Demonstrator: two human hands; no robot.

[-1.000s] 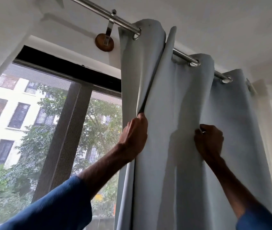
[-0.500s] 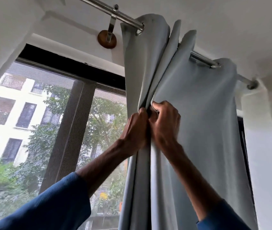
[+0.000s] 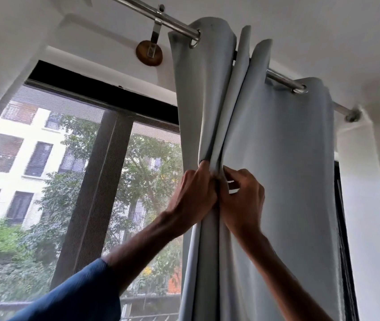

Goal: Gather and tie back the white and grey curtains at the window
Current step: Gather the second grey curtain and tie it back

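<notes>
We see a steel curtain rod (image 3: pixel 177 25) slanting from eleven o'clock down toward three, fixed by a bracket to a round wooden mount (image 3: pixel 149 54) at eleven. The pale grey curtain (image 3: pixel 281 163) hangs from it by metal eyelets (image 3: pixel 299 90), its folds bunched at one.

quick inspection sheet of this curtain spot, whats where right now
surface: nothing seen
job's things: pale grey curtain hangs by eyelets on the rod; left folds bunched, right part spread; no tie-back seen
clutter: nothing seen
hands: left hand grips the gathered folds; right hand pinches a fold right beside it
cables: nothing seen
surroundings: window with dark frame and mesh, trees and a building outside; round wooden bracket holds the rod; white wall at right
</notes>
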